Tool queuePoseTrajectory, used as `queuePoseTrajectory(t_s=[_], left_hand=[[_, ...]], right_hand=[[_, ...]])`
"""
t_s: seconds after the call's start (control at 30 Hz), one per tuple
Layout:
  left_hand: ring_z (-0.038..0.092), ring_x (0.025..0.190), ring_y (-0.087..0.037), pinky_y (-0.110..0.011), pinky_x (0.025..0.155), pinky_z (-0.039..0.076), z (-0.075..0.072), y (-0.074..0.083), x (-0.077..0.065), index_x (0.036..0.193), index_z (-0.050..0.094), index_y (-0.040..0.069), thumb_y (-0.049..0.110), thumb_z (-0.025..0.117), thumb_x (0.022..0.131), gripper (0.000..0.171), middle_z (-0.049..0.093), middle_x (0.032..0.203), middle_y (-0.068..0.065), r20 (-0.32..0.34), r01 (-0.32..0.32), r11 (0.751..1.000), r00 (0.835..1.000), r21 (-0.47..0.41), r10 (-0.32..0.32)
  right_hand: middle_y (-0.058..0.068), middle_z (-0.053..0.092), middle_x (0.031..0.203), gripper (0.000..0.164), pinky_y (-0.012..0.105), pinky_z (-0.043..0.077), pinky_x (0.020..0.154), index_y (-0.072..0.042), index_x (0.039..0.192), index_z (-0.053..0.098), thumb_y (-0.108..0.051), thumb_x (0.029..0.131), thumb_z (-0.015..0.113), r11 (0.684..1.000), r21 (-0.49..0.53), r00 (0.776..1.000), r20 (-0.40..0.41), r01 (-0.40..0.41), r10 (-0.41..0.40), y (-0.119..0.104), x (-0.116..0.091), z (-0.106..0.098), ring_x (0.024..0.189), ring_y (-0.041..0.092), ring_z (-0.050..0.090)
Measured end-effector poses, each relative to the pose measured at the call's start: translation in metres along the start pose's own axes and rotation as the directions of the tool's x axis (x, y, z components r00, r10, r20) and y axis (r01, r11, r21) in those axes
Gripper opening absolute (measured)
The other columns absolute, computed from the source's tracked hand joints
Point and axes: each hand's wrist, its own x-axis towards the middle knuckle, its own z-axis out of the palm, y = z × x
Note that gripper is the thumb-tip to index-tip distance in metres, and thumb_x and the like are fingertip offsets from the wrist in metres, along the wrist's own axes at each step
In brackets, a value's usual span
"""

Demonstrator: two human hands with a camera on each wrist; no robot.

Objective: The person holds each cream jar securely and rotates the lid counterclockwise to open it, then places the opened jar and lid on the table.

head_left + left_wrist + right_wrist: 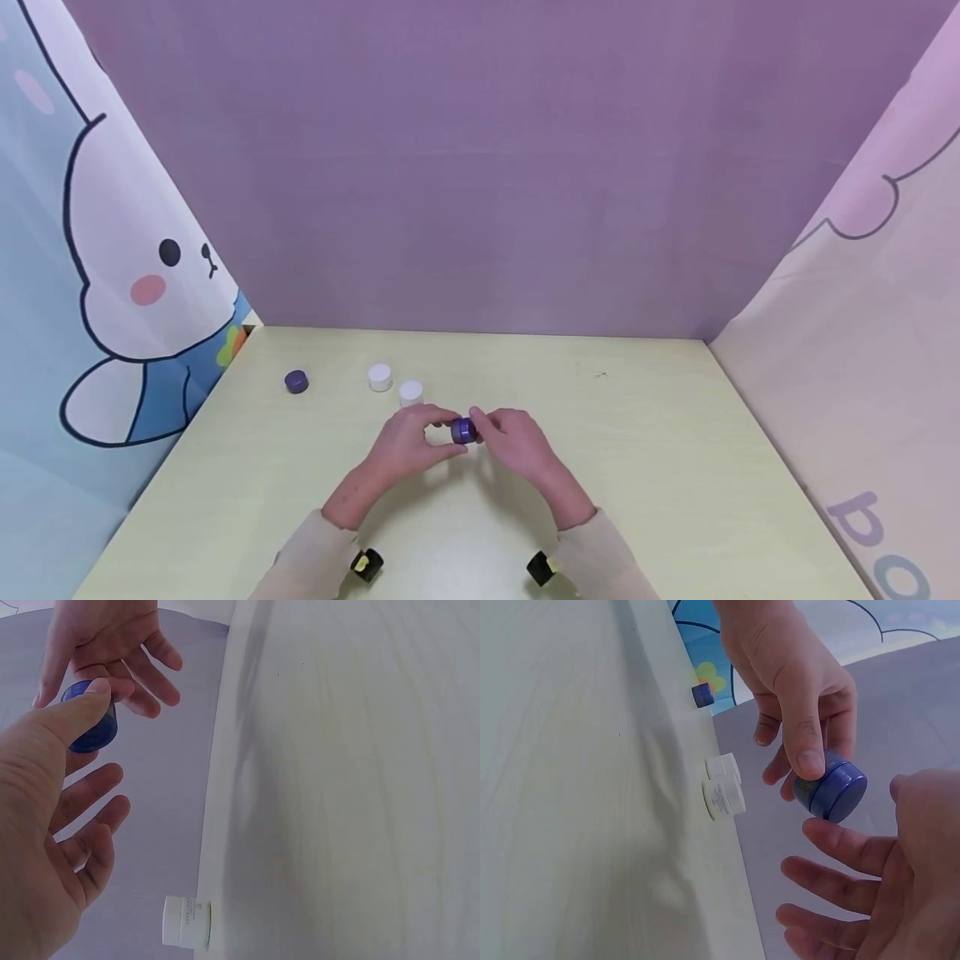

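A small, shiny dark blue jar (463, 431) is held up over the table, lying on its side with its lid toward the right. My left hand (408, 442) pinches the jar body between thumb and fingers; the left wrist view shows that thumb (82, 712) pressed on it. On the lid side is my right hand (519, 444). Seen from the right wrist, its fingers (847, 847) are spread around the lid (847, 796), the index fingertip right at the lid's edge and the thumb a little off it.
Two white jars (380, 377) (411, 392) stand just beyond my left hand. Farther left on the pale table (675, 467) is another dark blue jar (296, 382). A purple cloth (480, 208) rises at the back, with printed curtains on both sides.
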Motion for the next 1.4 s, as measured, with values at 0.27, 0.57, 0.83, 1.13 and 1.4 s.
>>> queuePoseTrajectory(t_s=[0.27,0.57,0.83,1.13,1.4], left_hand=[[0.064,0.094,-0.014,-0.031,0.080,0.051,0.0006,-0.0018,-0.0006,0.106,0.075,0.028,0.043,0.084,0.074,0.036,0.068,0.098,0.020,0.003,-0.013,1.000,1.000,0.015,0.013],[0.060,0.094,-0.005,-0.029,0.080,0.050,-0.0009,0.0027,-0.0020,0.105,0.075,0.028,0.040,0.085,0.073,0.036,0.067,0.099,0.022,-0.008,-0.022,0.999,1.000,0.026,0.022],[0.062,0.095,-0.009,-0.031,0.079,0.050,0.0005,0.0007,-0.0039,0.105,0.075,0.028,0.041,0.085,0.073,0.035,0.068,0.098,0.020,0.003,-0.003,0.999,1.000,0.033,0.003],[0.063,0.094,-0.012,-0.033,0.079,0.050,0.0035,-0.0008,-0.0064,0.104,0.075,0.030,0.057,0.076,0.075,0.040,0.067,0.097,0.021,0.011,0.014,1.000,1.000,0.008,-0.014],[0.064,0.094,-0.012,-0.033,0.080,0.051,0.0041,-0.0011,-0.0077,0.105,0.074,0.029,0.057,0.075,0.077,0.040,0.068,0.099,0.019,0.005,0.008,1.000,1.000,0.004,-0.008]], right_hand=[[-0.005,0.050,0.059,0.062,0.027,0.035,0.048,-0.008,0.078,0.070,-0.062,0.094,0.045,0.999,-0.040,1.000,0.003,-0.004,0.004,-0.0023,0.0000,0.0021,0.053,0.011,0.043],[-0.011,0.063,0.075,0.039,0.033,0.046,0.065,-0.019,0.085,0.071,-0.054,0.094,0.055,0.995,-0.026,0.996,0.007,0.094,-0.094,0.0044,0.0021,0.0025,0.073,0.013,0.057],[-0.010,0.068,0.095,0.025,0.042,0.048,0.083,-0.021,0.101,0.072,-0.044,0.089,0.068,0.990,0.018,0.989,0.031,0.141,-0.142,0.0048,-0.0002,0.0004,0.098,0.024,0.062],[-0.006,0.069,0.106,0.030,0.043,0.049,0.084,-0.017,0.113,0.070,-0.027,0.085,0.076,0.981,0.024,0.980,0.047,0.193,-0.194,0.0047,-0.0028,-0.0015,0.101,0.025,0.063],[0.008,0.068,0.106,0.051,0.040,0.051,0.078,-0.009,0.123,0.063,-0.038,0.083,0.077,0.987,0.014,0.987,0.036,0.157,-0.158,0.0050,-0.0031,0.0000,0.098,0.031,0.062]])
